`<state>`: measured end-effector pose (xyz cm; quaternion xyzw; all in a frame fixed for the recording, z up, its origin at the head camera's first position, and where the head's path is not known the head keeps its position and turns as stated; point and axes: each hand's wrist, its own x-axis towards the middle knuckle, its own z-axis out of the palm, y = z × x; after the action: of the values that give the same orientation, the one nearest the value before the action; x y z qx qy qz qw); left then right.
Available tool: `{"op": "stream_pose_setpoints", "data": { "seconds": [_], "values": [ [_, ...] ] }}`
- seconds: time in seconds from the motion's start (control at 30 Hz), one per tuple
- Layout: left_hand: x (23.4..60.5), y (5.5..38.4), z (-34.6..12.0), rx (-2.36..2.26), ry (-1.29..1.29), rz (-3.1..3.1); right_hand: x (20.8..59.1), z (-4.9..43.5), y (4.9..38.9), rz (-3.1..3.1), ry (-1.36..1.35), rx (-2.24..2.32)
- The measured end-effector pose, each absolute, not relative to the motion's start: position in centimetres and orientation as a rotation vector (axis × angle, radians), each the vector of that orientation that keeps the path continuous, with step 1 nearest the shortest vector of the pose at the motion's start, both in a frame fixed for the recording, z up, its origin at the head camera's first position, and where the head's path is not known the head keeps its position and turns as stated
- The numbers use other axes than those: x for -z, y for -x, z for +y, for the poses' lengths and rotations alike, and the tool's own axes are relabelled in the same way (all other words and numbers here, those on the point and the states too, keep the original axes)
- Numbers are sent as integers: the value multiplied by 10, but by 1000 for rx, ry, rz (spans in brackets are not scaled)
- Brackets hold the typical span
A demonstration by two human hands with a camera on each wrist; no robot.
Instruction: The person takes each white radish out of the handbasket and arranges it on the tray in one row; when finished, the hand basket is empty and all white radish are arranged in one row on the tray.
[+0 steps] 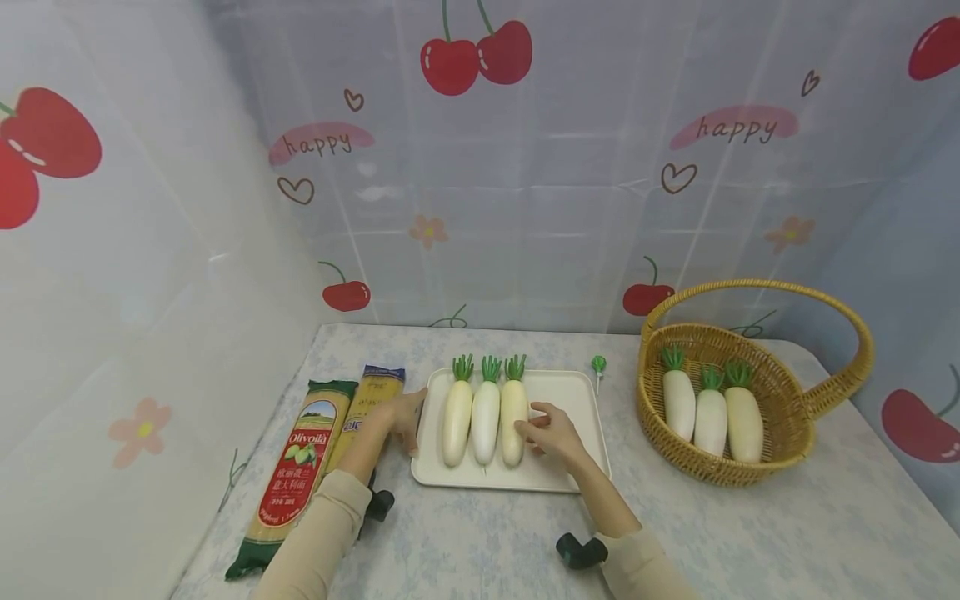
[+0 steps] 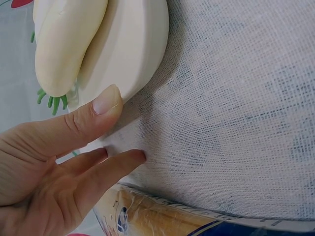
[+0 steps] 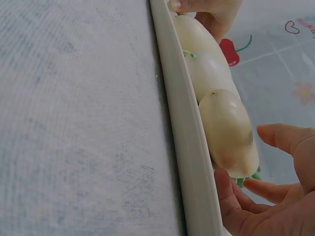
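Observation:
Three white radishes with green tops lie side by side on a cream rectangular tray [image 1: 558,400]: a left radish [image 1: 457,425], a middle radish [image 1: 486,423] and a right radish [image 1: 513,408]. My right hand [image 1: 557,433] is at the right radish's right side. In the right wrist view its fingers are spread, with the thumb [image 3: 280,137] apart from the radish and the other fingertips low beside it. My left hand [image 1: 402,414] is at the tray's left edge, holding nothing. Its thumb [image 2: 93,115] lies at the rim, with the other fingers extended beyond.
A wicker basket [image 1: 652,421] with a tall handle holds three more white radishes [image 1: 710,421] on the right. Two packs of pasta, one red-labelled [image 1: 300,467] and one yellow [image 1: 375,387], lie left. A green lollipop [image 1: 598,365] sits behind the tray's right corner; a cherry-print curtain hangs behind.

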<state>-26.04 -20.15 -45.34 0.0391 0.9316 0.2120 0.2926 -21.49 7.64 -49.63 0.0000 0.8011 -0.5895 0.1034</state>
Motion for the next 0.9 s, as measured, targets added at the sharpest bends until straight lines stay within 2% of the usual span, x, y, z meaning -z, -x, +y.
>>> {"op": "stream_pose_setpoints", "data": {
  "seconds": [0.9],
  "values": [
    [454,260,-201,-550,-98,2510,495,76,216,2363,37,1748]
  ]
}}
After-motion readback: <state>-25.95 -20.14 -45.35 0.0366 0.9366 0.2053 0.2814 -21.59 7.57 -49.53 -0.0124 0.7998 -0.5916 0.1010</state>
